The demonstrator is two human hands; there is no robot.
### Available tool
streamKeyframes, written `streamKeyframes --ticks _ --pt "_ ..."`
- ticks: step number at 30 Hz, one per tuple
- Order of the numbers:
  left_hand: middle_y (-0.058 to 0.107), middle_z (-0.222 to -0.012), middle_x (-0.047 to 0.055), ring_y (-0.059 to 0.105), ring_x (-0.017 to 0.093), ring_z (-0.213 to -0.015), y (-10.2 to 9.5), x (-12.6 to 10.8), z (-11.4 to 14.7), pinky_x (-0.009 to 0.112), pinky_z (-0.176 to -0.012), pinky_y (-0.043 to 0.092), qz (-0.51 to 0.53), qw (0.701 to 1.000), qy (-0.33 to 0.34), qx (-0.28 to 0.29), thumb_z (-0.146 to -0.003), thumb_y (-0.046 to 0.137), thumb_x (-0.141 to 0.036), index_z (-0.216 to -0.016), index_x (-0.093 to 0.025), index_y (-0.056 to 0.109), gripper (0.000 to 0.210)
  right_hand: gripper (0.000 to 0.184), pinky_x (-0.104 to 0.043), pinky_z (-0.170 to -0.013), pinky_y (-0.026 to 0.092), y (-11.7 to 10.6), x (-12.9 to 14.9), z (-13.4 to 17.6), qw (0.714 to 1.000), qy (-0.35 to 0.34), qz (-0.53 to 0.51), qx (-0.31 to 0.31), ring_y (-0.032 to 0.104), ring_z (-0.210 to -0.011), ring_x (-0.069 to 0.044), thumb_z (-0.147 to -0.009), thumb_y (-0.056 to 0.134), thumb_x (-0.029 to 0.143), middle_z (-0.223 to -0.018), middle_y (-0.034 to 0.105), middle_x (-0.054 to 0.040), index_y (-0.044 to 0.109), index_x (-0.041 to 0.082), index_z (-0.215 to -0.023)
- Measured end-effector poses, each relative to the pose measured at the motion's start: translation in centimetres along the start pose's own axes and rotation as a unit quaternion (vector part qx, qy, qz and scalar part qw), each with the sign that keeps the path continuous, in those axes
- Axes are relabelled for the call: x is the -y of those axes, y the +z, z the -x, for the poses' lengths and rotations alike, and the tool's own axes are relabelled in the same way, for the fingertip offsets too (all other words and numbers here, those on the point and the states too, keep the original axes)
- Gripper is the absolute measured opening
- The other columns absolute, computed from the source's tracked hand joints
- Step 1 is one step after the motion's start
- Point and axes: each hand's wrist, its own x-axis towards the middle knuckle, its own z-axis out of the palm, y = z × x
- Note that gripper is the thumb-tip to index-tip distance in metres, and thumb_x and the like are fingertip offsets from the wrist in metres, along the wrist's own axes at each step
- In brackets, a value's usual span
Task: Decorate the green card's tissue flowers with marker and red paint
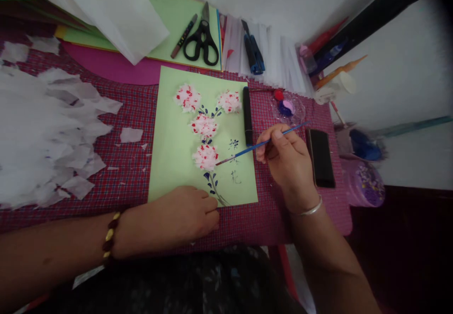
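A thin blue paintbrush [252, 147] is pinched in my right hand [288, 156], above the right side of a light green sheet [170, 135]. Its tip is at the lower right edge of the lowest paper flower [206, 156]. Several fluffy white flowers spotted with red sit on the sheet, along a painted stem [214, 182] with dark blue leaves. Dark handwritten characters [235, 177] run down the right side. My left hand [177, 215] lies over the sheet's bottom edge, back up, fingers curled together, with nothing visible in them.
A black marker [247, 116] lies along the sheet's right edge. Beyond are a clear paint dish [297, 111] and a phone [320, 158]. Scissors [202, 43] and a blue cutter [253, 52] lie at the back. White paper pieces [42, 139] cover the left side.
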Motion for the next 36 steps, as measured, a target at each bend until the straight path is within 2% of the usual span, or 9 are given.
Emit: streamKeyframes --ticks 4,7,12,19,27,32,36 --pt "0.060 -0.072 -0.001 0.049 0.015 -0.061 0.1 0.0 0.0 0.035 -0.055 0.032 0.005 1.000 0.004 -0.010 -0.092 0.063 -0.018 -0.076 -0.019 0.057 0.017 0.026 -0.026 -0.047 0.038 0.5 -0.5 0.1 1.000 0.012 0.011 0.022 0.055 -0.054 -0.012 -0.093 0.058 0.048 -0.063 0.061 0.0020 0.062 0.025 -0.081" --pt "0.059 -0.072 -0.001 0.049 0.015 -0.062 0.3 0.1 0.0 0.035 -0.055 0.032 0.007 1.000 0.002 -0.012 -0.093 0.061 -0.019 -0.077 -0.019 0.056 0.017 0.027 -0.025 -0.047 0.039 0.8 -0.6 0.2 1.000 0.015 0.011 0.003 0.054 -0.053 -0.011 -0.094 0.057 0.048 -0.064 0.061 0.0027 0.061 0.025 -0.081" --pt "0.060 -0.074 -0.002 0.050 0.016 -0.063 0.1 0.1 0.0 0.036 -0.056 0.033 0.003 1.000 0.006 0.000 -0.092 0.062 -0.017 -0.078 -0.020 0.057 0.015 0.021 -0.026 -0.052 0.043 1.0 -0.1 1.1 0.999 -0.032 -0.008 0.005 0.056 -0.057 -0.012 -0.095 0.058 0.041 -0.068 0.061 0.0020 0.064 0.026 -0.082" --pt "0.061 -0.075 -0.002 0.051 0.016 -0.062 -0.5 0.0 -0.1 0.036 -0.054 0.036 0.002 1.000 0.005 0.009 -0.088 0.067 -0.017 -0.079 -0.020 0.057 0.014 0.022 -0.026 -0.054 0.046 1.8 -0.3 1.6 0.996 -0.059 0.070 0.025 0.057 -0.057 -0.011 -0.097 0.056 0.039 -0.065 0.063 0.0023 0.066 0.025 -0.084" --pt "0.061 -0.075 -0.001 0.050 0.016 -0.062 -0.1 0.1 0.1 0.034 -0.056 0.034 0.017 1.000 0.001 0.005 -0.089 0.065 -0.015 -0.079 -0.020 0.056 0.014 0.019 -0.030 -0.055 0.047 0.7 1.2 2.2 0.991 -0.130 0.037 -0.010 0.058 -0.060 -0.015 -0.098 0.054 0.032 -0.067 0.062 0.0003 0.067 0.026 -0.086" --pt "0.061 -0.076 -0.001 0.051 0.017 -0.062 0.3 0.2 0.2 0.035 -0.057 0.036 0.023 1.000 -0.003 -0.005 -0.088 0.067 -0.015 -0.080 -0.021 0.055 0.015 0.017 -0.031 -0.057 0.048 0.9 1.0 2.7 0.989 -0.146 0.009 0.034 0.061 -0.065 -0.016 -0.098 0.053 0.026 -0.076 0.065 -0.0007 0.068 0.025 -0.092" --pt "0.061 -0.075 -0.001 0.051 0.017 -0.061 0.2 0.1 0.2 0.034 -0.055 0.035 0.017 1.000 -0.002 -0.019 -0.088 0.065 -0.013 -0.079 -0.021 0.055 0.015 0.017 -0.033 -0.068 0.049 1.4 0.9 3.0 0.977 -0.166 0.075 0.107 0.062 -0.076 -0.016 -0.098 0.052 0.022 -0.084 0.065 -0.0020 0.069 0.023 -0.100"
